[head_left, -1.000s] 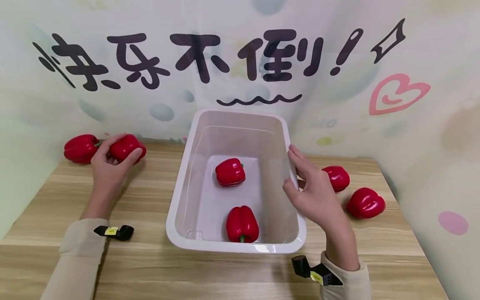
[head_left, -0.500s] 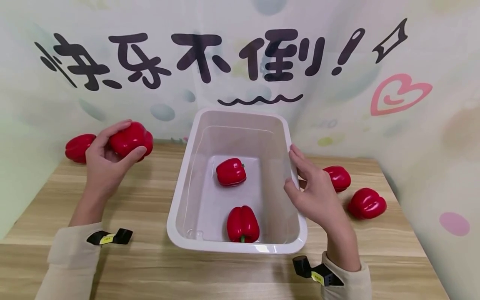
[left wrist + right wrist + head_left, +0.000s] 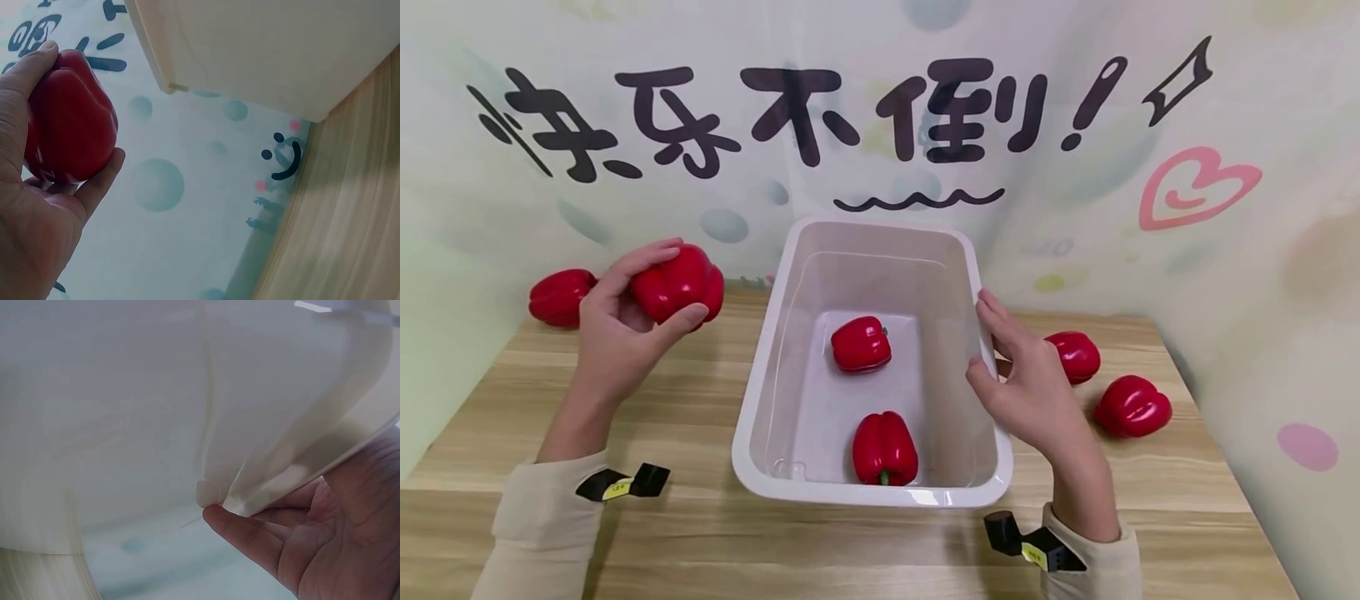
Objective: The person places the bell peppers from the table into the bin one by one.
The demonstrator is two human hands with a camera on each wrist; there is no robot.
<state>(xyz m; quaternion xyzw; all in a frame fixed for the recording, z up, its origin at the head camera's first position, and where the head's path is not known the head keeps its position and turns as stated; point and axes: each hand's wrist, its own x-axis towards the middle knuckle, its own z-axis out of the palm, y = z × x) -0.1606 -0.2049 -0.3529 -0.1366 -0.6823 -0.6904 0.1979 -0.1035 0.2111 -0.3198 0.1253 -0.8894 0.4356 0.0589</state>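
My left hand (image 3: pixel 625 333) holds a glossy red bell pepper (image 3: pixel 679 283) above the table, left of a white plastic bin (image 3: pixel 868 496). In the left wrist view, thumb and fingers lie around this bell pepper (image 3: pixel 72 119). At the bin's right side, my right hand (image 3: pixel 1030 383) grips the rim. The right wrist view shows its fingers (image 3: pixel 250 540) against the underside of the rim. Inside the bin lie two red bell peppers, one farther back (image 3: pixel 861 344) and one by the near wall (image 3: pixel 884 448).
Another red bell pepper (image 3: pixel 561 297) lies at the table's back left, partly behind my left hand. Two red peppers, one rear (image 3: pixel 1075 357) and one nearer (image 3: pixel 1132 407), lie right of the bin. A printed cloth (image 3: pixel 760 192) hangs behind the wooden table (image 3: pixel 700 533).
My left hand has raised its bell pepper off the table and carried it slightly right, toward the bin. My right hand and the bin have stayed in place.
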